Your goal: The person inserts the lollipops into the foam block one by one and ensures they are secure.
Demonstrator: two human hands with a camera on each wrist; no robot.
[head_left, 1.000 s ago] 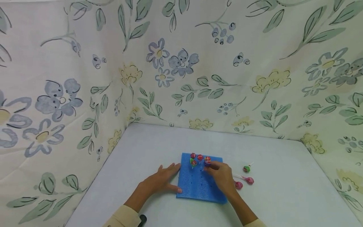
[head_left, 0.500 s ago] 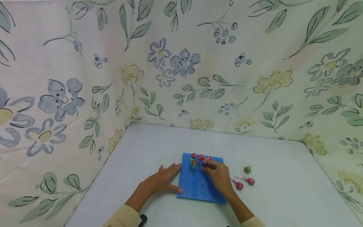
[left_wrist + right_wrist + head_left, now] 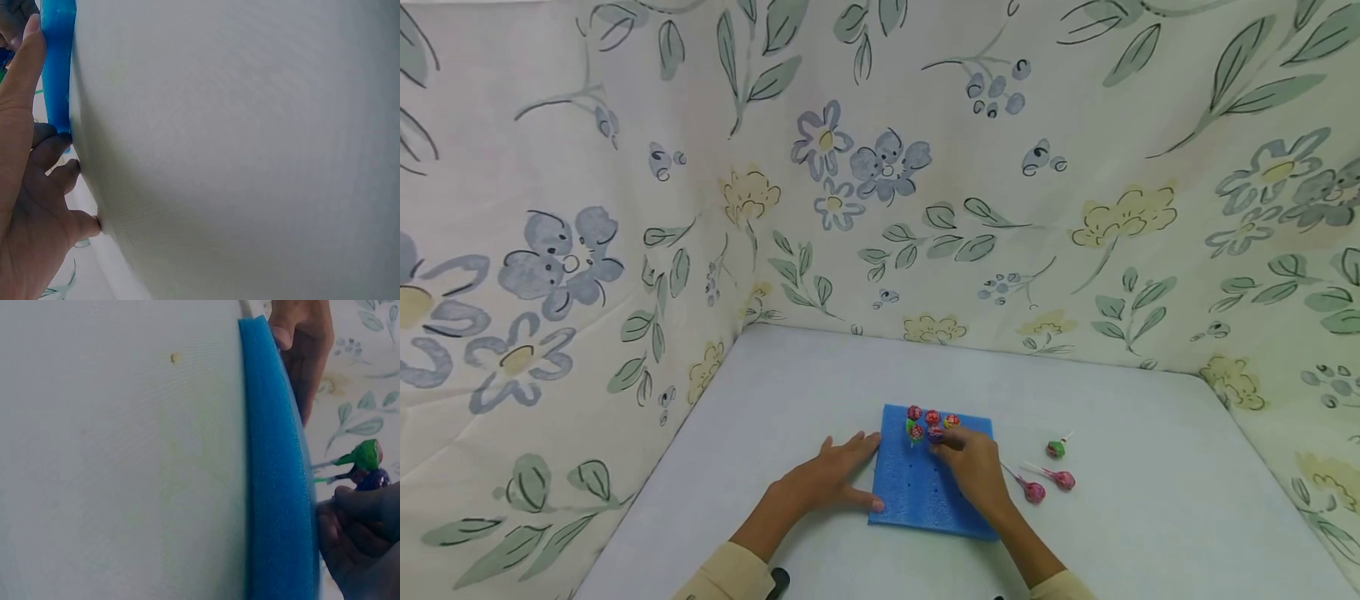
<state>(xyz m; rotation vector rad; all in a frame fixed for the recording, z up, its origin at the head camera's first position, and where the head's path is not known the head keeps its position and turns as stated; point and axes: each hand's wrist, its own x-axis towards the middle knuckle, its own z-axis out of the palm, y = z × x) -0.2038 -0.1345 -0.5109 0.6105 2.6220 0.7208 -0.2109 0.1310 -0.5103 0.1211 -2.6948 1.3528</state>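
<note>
I am in a screened-off work booth, for floral cloth [image 3: 865, 275] hangs behind and along both sides of my white table [image 3: 1157, 475].

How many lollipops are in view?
8: four lollipops standing in the blue foam, one pinched by the right hand, three lying on the table; others may be hidden.

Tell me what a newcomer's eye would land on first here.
Probably the flowered cloth behind the table, filling most of the head view. Next, the blue foam board on the table, lollipops standing near its far edge, the right hand pinching a purple one. Three loose lollipops lie right of the board.
</note>
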